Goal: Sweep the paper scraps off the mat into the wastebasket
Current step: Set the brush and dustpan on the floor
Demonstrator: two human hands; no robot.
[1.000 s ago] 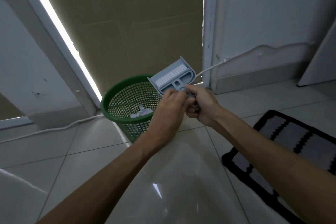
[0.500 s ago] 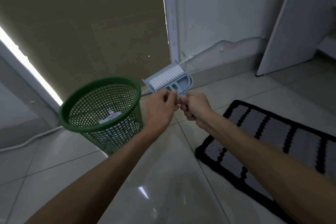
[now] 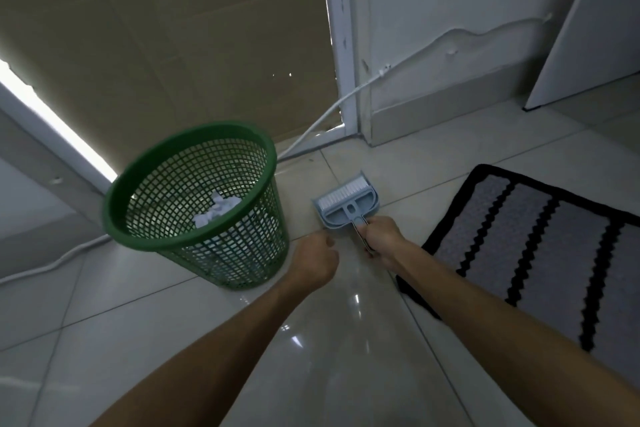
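A green mesh wastebasket [image 3: 145, 239] stands on the tiled floor at the left, with crumpled white paper scraps [image 3: 216, 208] inside. To its right a small blue dustpan with a brush nested in it [image 3: 346, 206] rests low on the floor. My right hand [image 3: 382, 239] grips its thin handle. My left hand [image 3: 317, 258] is just left of the handle, fingers curled, off the dustpan and holding nothing. The black-and-grey striped mat [image 3: 540, 243] lies at the right; no scraps show on its visible part.
A white cable [image 3: 322, 114] runs along the wall base behind the basket. A white door frame [image 3: 341, 45] and skirting stand behind the dustpan. A white door panel [image 3: 585, 28] leans at the far right. Glossy tiles [image 3: 311, 357] lie under my arms.
The dustpan with brush has come down from beside the basket rim to the floor between basket and mat. My left hand has let go of it. The view has tilted down.
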